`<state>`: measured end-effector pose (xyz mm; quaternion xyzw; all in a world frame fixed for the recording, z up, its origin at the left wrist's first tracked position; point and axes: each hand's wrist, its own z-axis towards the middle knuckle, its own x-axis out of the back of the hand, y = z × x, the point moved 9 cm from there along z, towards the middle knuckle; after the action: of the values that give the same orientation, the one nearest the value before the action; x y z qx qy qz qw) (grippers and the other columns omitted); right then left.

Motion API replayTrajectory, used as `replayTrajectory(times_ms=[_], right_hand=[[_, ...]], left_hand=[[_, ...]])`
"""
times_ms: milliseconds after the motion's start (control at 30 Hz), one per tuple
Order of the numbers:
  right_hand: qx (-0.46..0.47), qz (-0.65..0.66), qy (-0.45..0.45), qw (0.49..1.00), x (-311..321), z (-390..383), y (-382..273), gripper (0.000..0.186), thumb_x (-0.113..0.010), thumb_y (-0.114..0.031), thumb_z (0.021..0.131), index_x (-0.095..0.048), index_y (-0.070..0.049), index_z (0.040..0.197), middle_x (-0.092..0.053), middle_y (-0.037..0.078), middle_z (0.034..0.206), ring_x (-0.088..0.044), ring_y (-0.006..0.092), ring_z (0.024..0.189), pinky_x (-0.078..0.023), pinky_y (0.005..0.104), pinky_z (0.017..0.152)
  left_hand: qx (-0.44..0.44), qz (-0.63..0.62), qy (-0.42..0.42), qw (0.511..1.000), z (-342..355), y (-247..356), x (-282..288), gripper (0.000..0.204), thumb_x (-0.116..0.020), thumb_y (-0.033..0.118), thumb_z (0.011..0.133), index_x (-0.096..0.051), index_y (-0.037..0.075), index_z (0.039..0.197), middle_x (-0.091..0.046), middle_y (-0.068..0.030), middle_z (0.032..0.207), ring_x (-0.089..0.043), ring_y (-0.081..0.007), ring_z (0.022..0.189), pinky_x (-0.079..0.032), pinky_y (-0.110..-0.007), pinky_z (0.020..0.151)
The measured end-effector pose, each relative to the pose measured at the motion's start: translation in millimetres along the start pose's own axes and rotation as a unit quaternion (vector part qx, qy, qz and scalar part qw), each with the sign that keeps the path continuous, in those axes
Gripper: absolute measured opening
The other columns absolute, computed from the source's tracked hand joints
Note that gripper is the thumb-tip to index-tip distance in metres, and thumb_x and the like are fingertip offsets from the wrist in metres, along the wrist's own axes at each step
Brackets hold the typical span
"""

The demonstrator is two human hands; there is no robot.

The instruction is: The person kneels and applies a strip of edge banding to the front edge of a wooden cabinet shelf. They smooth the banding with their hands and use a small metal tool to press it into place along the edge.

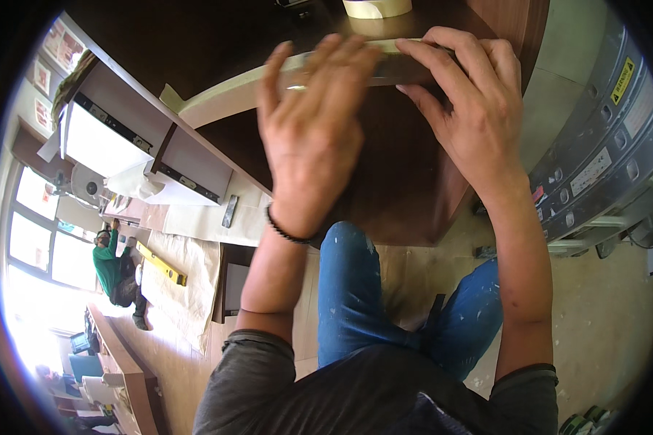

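A pale tape-covered edge strip (218, 99) runs across the front of a dark brown wooden shelf (196, 36) inside a cabinet. My left hand (308, 127), blurred by motion, lies over the strip with its fingers stretched out. My right hand (475, 109) grips the edge at the right, fingertips on top and thumb below. Something dark and glossy between the hands is partly hidden and too unclear to name. A roll of pale masking tape (376, 9) rests on the shelf behind them.
At left are open drawer boxes (101, 145) with rails, a yellow spirit level (163, 262) on paper sheeting, and a crouching co-worker (112, 272) in green. A grey folded ladder (606, 159) stands at right. My legs are below the shelf.
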<state>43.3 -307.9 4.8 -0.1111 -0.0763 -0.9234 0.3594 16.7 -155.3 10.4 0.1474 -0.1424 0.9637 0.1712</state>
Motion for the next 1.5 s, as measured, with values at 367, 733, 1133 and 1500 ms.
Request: replayTrajectory(times_ms=[367, 733, 1133, 1500], right_hand=[[0.005, -0.004, 0.016, 1.000, 0, 0, -1, 0.050, -0.093, -0.017, 0.076, -0.082, -0.017, 0.125, -0.074, -0.004, 0.119, -0.062, 0.0232, 0.098, -0.052, 0.0374, 0.092], [0.072, 0.020, 0.111, 0.991, 3, -2, -3, 0.045, -0.091, -0.009, 0.073, -0.079, -0.004, 0.115, -0.069, 0.006, 0.110, -0.060, 0.0295, 0.097, -0.048, 0.0454, 0.090], [0.014, 0.006, 0.063, 0.998, 6, -2, 2, 0.050, -0.094, -0.017, 0.075, -0.082, -0.014, 0.124, -0.075, -0.001, 0.116, -0.065, 0.0240, 0.099, -0.054, 0.0376, 0.090], [0.017, 0.000, 0.062, 0.998, 7, -3, 1, 0.050, -0.095, -0.017, 0.075, -0.081, -0.012, 0.123, -0.077, 0.002, 0.117, -0.067, 0.0260, 0.102, -0.056, 0.0382, 0.091]], left_hand=[[0.009, 0.039, 0.008, 0.999, -8, -20, 10, 0.042, -0.060, -0.010, 0.094, -0.079, 0.016, 0.121, -0.082, -0.0015, 0.127, -0.075, -0.0178, 0.129, -0.038, -0.046, 0.125], [-0.012, 0.022, 0.022, 0.999, -8, -11, 1, 0.057, -0.058, -0.017, 0.088, -0.079, 0.016, 0.129, -0.081, -0.0003, 0.133, -0.072, -0.0161, 0.134, -0.036, -0.043, 0.127], [-0.014, -0.001, 0.016, 1.000, 11, 28, -11, 0.051, -0.062, -0.012, 0.092, -0.079, 0.019, 0.129, -0.081, 0.0018, 0.133, -0.071, -0.0144, 0.135, -0.031, -0.048, 0.131], [-0.027, 0.003, 0.030, 0.999, 2, 5, -8, 0.054, -0.060, -0.013, 0.090, -0.079, 0.019, 0.129, -0.081, 0.0015, 0.131, -0.073, -0.0168, 0.133, -0.025, -0.054, 0.134]])
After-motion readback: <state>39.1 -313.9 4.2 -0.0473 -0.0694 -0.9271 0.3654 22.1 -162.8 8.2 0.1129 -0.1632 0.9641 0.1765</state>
